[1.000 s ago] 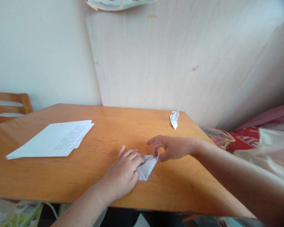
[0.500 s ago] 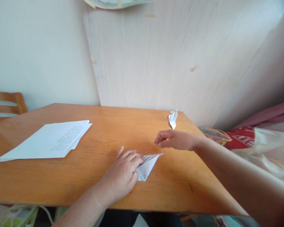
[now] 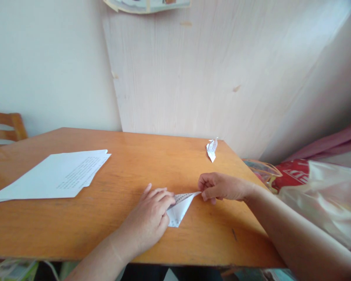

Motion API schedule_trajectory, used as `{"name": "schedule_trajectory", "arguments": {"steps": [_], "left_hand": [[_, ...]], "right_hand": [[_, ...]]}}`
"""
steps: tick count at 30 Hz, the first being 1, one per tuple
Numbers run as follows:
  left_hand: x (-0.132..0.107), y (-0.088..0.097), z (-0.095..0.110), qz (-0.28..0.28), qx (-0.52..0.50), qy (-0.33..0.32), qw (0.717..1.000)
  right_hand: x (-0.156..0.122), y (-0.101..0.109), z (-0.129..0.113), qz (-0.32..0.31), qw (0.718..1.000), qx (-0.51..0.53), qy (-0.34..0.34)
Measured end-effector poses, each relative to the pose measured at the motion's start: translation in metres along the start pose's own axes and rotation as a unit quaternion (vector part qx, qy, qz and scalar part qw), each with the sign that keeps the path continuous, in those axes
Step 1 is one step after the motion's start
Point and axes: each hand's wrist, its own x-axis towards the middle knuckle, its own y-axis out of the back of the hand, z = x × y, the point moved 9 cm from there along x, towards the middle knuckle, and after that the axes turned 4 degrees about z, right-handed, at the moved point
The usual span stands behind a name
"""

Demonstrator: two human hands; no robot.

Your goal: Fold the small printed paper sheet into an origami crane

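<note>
A small folded paper [image 3: 179,210] with printed characters lies near the table's front edge, its narrow point directed up and right. My left hand [image 3: 150,212] rests over its left part, holding it against the table with the fingers and the thumb at its side; that part of the paper is hidden. At the paper's pointed tip, my right hand [image 3: 219,186] has thumb and forefinger closed in a pinch. Farther back on the right stands a folded paper figure [image 3: 212,150], apart from both hands.
A stack of printed paper sheets [image 3: 55,175] lies on the left of the wooden table [image 3: 140,160]. Behind the table rises a pale wall panel [image 3: 175,78]. A chair [image 3: 11,127] is at far left; plastic bags [image 3: 324,199] sit beyond the right edge.
My right hand has come down and slightly right, from above the paper to its pointed tip. My left hand stays on the paper. The view has shifted slightly.
</note>
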Motion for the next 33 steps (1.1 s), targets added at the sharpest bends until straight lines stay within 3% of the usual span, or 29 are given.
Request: {"name": "schedule_trajectory", "arguments": {"steps": [15,22,26,30,33], "left_hand": [[0.0,-0.002,-0.003,0.01,0.0,-0.002,1.0],[0.001,0.0,-0.001,0.009,0.001,-0.002,1.0],[0.001,0.004,-0.002,0.015,-0.005,0.009,1.0],[0.001,0.012,0.001,0.0,-0.03,0.03,0.999],[0.0,0.016,0.003,-0.018,-0.041,0.058,0.997]], "right_hand": [[-0.001,-0.006,-0.009,0.017,0.998,-0.028,0.06],[-0.004,-0.009,0.008,-0.014,0.999,0.034,-0.021],[-0.012,-0.002,0.006,0.016,0.998,-0.051,-0.035],[-0.023,-0.008,-0.006,0.012,0.991,-0.132,-0.016],[-0.031,-0.013,-0.021,0.086,0.981,-0.171,0.015]]}}
